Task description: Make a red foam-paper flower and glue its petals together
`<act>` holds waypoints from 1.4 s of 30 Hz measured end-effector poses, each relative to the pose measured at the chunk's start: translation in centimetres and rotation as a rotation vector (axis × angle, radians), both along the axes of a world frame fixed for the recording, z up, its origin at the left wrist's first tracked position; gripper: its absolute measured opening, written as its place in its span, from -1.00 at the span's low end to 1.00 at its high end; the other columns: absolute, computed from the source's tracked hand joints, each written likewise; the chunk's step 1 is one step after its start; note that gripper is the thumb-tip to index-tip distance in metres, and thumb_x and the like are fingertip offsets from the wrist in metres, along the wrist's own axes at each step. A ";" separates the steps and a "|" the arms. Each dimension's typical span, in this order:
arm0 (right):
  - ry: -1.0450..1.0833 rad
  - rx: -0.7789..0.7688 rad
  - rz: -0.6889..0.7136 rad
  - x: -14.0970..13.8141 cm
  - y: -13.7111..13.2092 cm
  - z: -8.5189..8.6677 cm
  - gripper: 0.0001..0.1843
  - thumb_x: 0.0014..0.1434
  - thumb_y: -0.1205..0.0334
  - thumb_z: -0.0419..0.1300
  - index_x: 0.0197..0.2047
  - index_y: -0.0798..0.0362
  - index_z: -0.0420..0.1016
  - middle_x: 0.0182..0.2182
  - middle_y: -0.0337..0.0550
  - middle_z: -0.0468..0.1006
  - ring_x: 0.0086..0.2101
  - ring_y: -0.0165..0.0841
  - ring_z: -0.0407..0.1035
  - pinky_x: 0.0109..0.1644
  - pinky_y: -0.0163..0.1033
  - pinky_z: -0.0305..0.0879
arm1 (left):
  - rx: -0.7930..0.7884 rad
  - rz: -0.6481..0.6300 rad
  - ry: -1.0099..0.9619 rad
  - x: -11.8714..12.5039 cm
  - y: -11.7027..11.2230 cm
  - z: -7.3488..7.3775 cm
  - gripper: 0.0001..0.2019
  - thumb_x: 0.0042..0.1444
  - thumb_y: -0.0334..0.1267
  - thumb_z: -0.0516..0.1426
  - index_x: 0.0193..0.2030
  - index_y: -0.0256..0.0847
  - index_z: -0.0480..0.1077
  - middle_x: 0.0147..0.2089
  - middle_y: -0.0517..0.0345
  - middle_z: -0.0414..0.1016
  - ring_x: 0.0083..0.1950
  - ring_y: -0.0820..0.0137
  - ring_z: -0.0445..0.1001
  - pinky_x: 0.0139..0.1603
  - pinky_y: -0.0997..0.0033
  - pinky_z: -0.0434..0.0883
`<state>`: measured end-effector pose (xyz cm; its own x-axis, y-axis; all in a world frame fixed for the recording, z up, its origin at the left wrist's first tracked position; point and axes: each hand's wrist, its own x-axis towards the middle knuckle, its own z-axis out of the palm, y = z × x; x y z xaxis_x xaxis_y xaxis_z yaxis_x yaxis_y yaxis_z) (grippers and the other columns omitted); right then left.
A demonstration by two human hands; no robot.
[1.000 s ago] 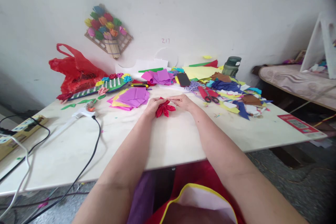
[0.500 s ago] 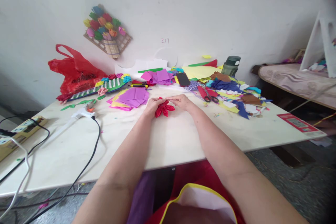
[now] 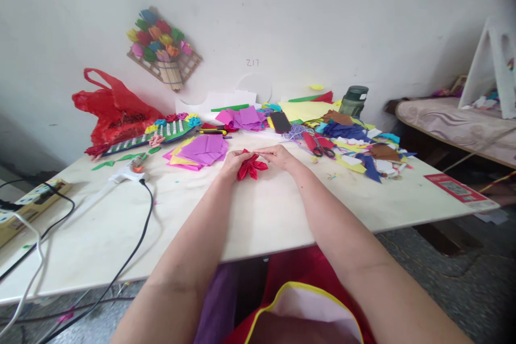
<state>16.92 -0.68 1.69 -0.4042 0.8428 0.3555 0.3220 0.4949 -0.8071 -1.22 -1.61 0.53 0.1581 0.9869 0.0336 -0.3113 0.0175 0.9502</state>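
View shifted slightly | left grip: pinching red flower | right grip: can't make out (contact indistinct)

Above and left of the bottle, the wall bears "Z17", perhaps "217", in thin reddish strokes. Far left of the bottle, the bag carries dark print too blurred to read. Nearer and right of it, the card shows a square code and illegible small print.
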 end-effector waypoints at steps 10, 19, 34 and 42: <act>-0.031 0.026 -0.008 0.1 0.7 -0.6 -0.59 0.11 0.16 0.18 -0.01 0.10 0.63 -0.60 -0.26 0.49 -0.55 -0.48 0.19 -0.40 -0.34 0.24 | 0.007 0.006 0.007 0.0 0.0 -0.1 -0.70 -0.39 -0.20 0.42 -0.58 -0.33 0.46 -0.58 0.05 0.51 -0.59 0.45 0.42 -0.54 0.49 0.29; -0.028 0.009 -0.031 0.0 0.1 0.0 -0.53 0.13 0.05 0.18 0.02 0.15 0.60 -0.65 -0.32 0.35 -0.55 -0.47 0.15 -0.36 -0.31 0.25 | 0.011 0.008 -0.001 0.3 -0.5 0.5 -0.70 -0.40 -0.21 0.44 -0.60 -0.31 0.45 -0.56 0.07 0.51 -0.54 0.46 0.44 -0.49 0.50 0.32; -0.028 0.032 -0.075 -0.7 0.1 -0.4 -0.65 0.10 0.07 0.13 -0.33 0.15 0.65 -0.60 -0.24 0.46 -0.51 -0.44 0.27 -0.33 -0.31 0.22 | 0.070 -0.030 0.078 0.1 -0.4 0.1 -0.70 -0.35 -0.15 0.41 -0.60 -0.31 0.47 -0.61 0.12 0.44 -0.59 0.52 0.35 -0.53 0.51 0.22; -0.045 0.063 -0.090 -0.7 0.2 -0.5 -0.67 0.13 0.10 0.15 -0.32 0.14 0.66 -0.61 -0.23 0.49 -0.51 -0.43 0.31 -0.35 -0.32 0.24 | 0.088 -0.018 0.101 0.0 -0.3 0.1 -0.73 -0.34 -0.16 0.40 -0.61 -0.29 0.48 -0.62 0.12 0.43 -0.59 0.51 0.33 -0.54 0.50 0.21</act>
